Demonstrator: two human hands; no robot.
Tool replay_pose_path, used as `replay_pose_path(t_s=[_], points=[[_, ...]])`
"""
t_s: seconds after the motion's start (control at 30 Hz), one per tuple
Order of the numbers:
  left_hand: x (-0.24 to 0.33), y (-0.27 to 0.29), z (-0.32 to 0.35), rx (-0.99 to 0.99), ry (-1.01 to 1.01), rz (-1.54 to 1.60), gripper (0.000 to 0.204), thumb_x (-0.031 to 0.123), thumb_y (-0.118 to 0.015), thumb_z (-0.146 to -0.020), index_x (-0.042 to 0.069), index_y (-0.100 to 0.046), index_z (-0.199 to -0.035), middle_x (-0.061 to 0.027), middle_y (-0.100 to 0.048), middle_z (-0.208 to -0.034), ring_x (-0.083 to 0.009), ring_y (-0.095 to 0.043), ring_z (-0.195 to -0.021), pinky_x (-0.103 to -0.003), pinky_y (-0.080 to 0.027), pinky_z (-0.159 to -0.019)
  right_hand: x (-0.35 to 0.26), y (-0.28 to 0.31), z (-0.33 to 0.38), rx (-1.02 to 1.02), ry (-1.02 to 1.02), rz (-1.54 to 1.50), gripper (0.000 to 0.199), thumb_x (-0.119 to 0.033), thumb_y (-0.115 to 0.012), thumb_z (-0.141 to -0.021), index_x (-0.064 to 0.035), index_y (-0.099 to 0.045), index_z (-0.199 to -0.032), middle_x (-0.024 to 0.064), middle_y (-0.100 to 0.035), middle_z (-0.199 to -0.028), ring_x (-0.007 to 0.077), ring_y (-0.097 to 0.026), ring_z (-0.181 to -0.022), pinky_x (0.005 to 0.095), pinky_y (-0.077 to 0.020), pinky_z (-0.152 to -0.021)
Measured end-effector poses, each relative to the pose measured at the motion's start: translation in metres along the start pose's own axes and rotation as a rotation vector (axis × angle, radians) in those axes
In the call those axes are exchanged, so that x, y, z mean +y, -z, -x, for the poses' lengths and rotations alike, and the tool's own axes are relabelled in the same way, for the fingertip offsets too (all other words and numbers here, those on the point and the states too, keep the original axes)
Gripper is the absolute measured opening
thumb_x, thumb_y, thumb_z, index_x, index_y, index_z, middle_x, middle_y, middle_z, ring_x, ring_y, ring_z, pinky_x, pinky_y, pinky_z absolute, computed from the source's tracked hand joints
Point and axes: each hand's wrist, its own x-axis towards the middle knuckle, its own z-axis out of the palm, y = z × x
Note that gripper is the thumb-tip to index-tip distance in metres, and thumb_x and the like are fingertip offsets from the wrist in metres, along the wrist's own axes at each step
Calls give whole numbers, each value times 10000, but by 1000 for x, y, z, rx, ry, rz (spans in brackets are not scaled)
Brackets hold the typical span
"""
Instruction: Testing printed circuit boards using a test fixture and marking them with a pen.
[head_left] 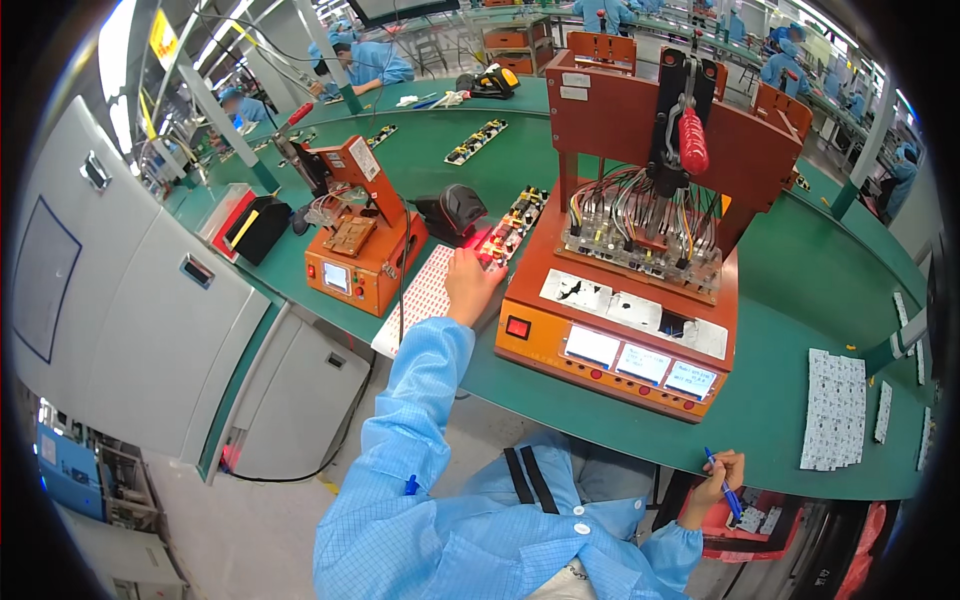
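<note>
My left hand [472, 284] reaches forward, its fingers closed on the near end of a long, narrow circuit board [524, 212] crowded with components. Red light from a black barcode scanner [452, 213] falls on that board close to my fingertips. Under the hand lies a white sheet with rows of small red marks [426, 296]. By the table's front edge, my right hand [716, 488] grips a blue pen [733, 497], tip end hidden among the fingers. Right of the board stands a large orange test fixture [620, 335] with a red-handled toggle clamp [692, 140] and lit small screens.
A smaller orange fixture [362, 262] stands left of the scanner, near a black bin [262, 230]. White panel sheets [834, 410] lie at the right. Another circuit board [476, 142] rests farther back. A red tray [750, 530] sits below the table edge. Co-workers in blue sit beyond.
</note>
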Motion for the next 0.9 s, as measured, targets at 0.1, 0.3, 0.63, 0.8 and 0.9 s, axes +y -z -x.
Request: replay_pose_path(t_s=[0.1,0.3,0.63,0.8,0.9], points=[[1,-1,2,16,-10,0,510,347,-794,-665,3,-553,-954,-150,-530,-982,-344,-529,-956,-460,-468,-777,-3,0,1,-4,11,19,164,-92,-480,-828,-44,-398,-694,40,-428,-605,103,-383,-542,236,-293,-510],[-5,-13,-1,44,-54,25,489,357,-770,-686,3,-567,-956,-165,-552,-970,-364,-539,-950,-469,-458,-785,-2,2,1,13,-7,89,221,-142,-520,-833,-29,-415,-675,39,-425,-587,124,-396,-551,264,-299,-520],[40,23,-40,243,-220,-115,442,457,-764,-675,59,-677,-846,-108,-610,-851,-306,-595,-852,-440,-499,-692,-3,-6,-3,19,6,-5,103,-44,-473,-802,-29,-431,-710,57,-462,-618,100,-405,-548,226,-320,-509],[69,21,-86,160,-263,-220,502,489,-746,-667,6,-677,-787,-170,-641,-832,-364,-634,-770,-457,-510,-656,-2,-4,-1,31,17,23,113,-79,-483,-796,-22,-426,-718,61,-462,-613,106,-396,-546,235,-322,-515],[85,0,-121,46,-266,-259,512,488,-737,-686,-10,-671,-787,-193,-646,-837,-375,-636,-787,-459,-513,-670,-3,-2,1,23,17,69,127,-96,-485,-803,-22,-427,-718,62,-459,-608,109,-391,-545,243,-321,-515]])
